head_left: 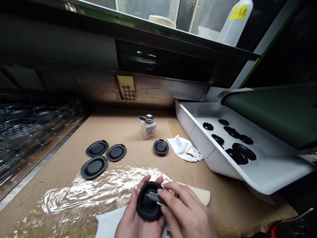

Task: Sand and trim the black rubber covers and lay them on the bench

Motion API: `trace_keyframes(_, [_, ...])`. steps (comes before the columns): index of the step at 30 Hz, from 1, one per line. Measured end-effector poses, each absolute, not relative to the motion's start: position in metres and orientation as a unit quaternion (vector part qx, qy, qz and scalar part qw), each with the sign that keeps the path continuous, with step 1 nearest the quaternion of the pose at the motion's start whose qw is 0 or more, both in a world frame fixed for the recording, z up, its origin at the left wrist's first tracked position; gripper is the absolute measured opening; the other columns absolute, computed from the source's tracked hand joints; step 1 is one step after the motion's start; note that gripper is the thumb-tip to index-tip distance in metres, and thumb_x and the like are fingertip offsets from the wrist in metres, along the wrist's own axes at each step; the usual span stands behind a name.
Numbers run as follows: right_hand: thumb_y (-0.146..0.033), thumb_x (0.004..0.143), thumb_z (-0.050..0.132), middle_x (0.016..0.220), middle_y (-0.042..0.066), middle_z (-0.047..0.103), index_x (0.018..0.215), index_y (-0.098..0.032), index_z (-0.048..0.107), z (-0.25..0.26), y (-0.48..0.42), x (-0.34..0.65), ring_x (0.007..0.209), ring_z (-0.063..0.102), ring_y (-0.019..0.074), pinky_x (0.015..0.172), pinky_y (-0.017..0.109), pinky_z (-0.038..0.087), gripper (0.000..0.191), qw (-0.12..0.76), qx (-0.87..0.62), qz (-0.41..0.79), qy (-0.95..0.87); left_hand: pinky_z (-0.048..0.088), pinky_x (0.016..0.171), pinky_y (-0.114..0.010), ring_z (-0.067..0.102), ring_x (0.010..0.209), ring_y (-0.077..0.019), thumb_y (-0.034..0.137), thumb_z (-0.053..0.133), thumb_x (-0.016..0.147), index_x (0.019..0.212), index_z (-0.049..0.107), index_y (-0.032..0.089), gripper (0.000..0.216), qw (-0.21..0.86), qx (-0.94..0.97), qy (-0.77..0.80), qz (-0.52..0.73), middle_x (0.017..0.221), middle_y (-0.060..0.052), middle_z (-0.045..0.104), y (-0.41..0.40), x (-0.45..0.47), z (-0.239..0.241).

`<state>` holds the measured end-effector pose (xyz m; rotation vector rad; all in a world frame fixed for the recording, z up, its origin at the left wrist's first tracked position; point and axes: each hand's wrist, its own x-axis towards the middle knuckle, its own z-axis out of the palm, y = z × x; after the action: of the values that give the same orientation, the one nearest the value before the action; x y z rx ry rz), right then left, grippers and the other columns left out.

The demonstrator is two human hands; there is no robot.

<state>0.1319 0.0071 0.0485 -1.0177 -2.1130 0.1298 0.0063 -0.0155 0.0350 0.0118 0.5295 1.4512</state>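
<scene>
The left hand [128, 215] curls around a black gasket [145, 211], steadying it over the table [56, 175], while the right hand [184, 211] pinches a metal tool [154, 198] against its inner face. Four matching ovals [97, 148] lie flat and separate beyond the gasket.

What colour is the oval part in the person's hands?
The oval part is matte black, seen best in the head view.

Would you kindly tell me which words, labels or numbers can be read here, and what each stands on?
Yellow label on plastic bottle: too blurred to read.
Hazard label on white pump bottle: print too small to read.
Yellow card: nothing legible.
</scene>
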Motion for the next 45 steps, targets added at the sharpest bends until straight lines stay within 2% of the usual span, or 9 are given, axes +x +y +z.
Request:
trace_keyframes(4, [-0.019, 0.083, 0.047, 0.106, 0.006, 0.062, 0.104, -0.022, 0.063, 0.043, 0.008, 0.127, 0.083, 0.061, 0.0169, 0.070, 0.026, 0.053, 0.026, 0.367, -0.396, 0.022, -0.842, 0.030, 0.100, -0.049, 0.054, 0.110, -0.0275, 0.030, 0.040, 0.088, 0.109, 0.064, 0.019, 0.034, 0.714, -0.011, 0.220, 0.665, 0.116, -0.017, 0.063, -0.016, 0.009, 0.027])
trace_keyframes(9, [-0.017, 0.082, 0.051, 0.113, 0.006, 0.060, 0.109, -0.020, 0.061, 0.039, 0.009, 0.131, 0.086, 0.060, 0.0180, 0.069, 0.027, 0.054, 0.029, 0.325, -0.383, 0.026, -0.864, 0.030, 0.101, -0.048, 0.048, 0.115, -0.0297, 0.028, 0.039, 0.088, 0.107, 0.065, 0.014, 0.035, 0.715, -0.030, 0.210, 0.667, 0.118, -0.019, 0.060, -0.018, 0.010, 0.022])
trace_keyframes(16, [-0.017, 0.082, 0.050, 0.111, 0.007, 0.060, 0.109, -0.020, 0.060, 0.038, 0.008, 0.130, 0.084, 0.060, 0.0184, 0.068, 0.028, 0.054, 0.029, 0.311, -0.392, 0.021, -0.865, 0.031, 0.101, -0.048, 0.048, 0.116, -0.0303, 0.019, 0.033, 0.090, 0.101, 0.067, 0.011, 0.037, 0.704, -0.062, 0.217, 0.674, 0.115, -0.020, 0.062, -0.016, 0.010, 0.031])
trace_keyframes(21, [-0.017, 0.082, 0.051, 0.111, 0.007, 0.061, 0.108, -0.020, 0.061, 0.039, 0.009, 0.130, 0.083, 0.060, 0.0180, 0.067, 0.027, 0.054, 0.029, 0.319, -0.384, 0.011, -0.867, 0.033, 0.099, -0.054, 0.047, 0.117, -0.0324, 0.021, 0.035, 0.090, 0.102, 0.067, 0.014, 0.034, 0.715, -0.059, 0.211, 0.663, 0.116, -0.018, 0.062, -0.018, 0.010, 0.030])
trace_keyframes(27, [-0.015, 0.081, 0.052, 0.112, 0.007, 0.060, 0.106, -0.021, 0.062, 0.041, 0.008, 0.130, 0.085, 0.060, 0.0174, 0.066, 0.027, 0.054, 0.028, 0.322, -0.381, 0.012, -0.867, 0.032, 0.101, -0.048, 0.043, 0.121, -0.0294, 0.021, 0.041, 0.088, 0.103, 0.066, 0.017, 0.029, 0.744, -0.076, 0.162, 0.644, 0.114, -0.013, 0.065, -0.019, 0.009, 0.027])
trace_keyframes(33, [-0.015, 0.080, 0.052, 0.112, 0.007, 0.060, 0.106, -0.021, 0.063, 0.043, 0.007, 0.131, 0.086, 0.060, 0.0170, 0.067, 0.026, 0.054, 0.029, 0.321, -0.385, 0.014, -0.865, 0.031, 0.101, -0.047, 0.044, 0.121, -0.0285, 0.020, 0.037, 0.089, 0.104, 0.065, 0.015, 0.032, 0.746, -0.089, 0.155, 0.641, 0.116, -0.015, 0.063, -0.020, 0.009, 0.029])
trace_keyframes(45, [-0.017, 0.080, 0.052, 0.111, 0.008, 0.060, 0.104, -0.022, 0.064, 0.046, 0.007, 0.132, 0.081, 0.061, 0.0167, 0.062, 0.025, 0.054, 0.027, 0.311, -0.384, 0.014, -0.869, 0.026, 0.104, -0.047, 0.043, 0.122, -0.0251, 0.020, 0.030, 0.091, 0.105, 0.064, 0.019, 0.037, 0.760, -0.084, 0.170, 0.622, 0.116, -0.010, 0.064, -0.020, 0.007, 0.030])
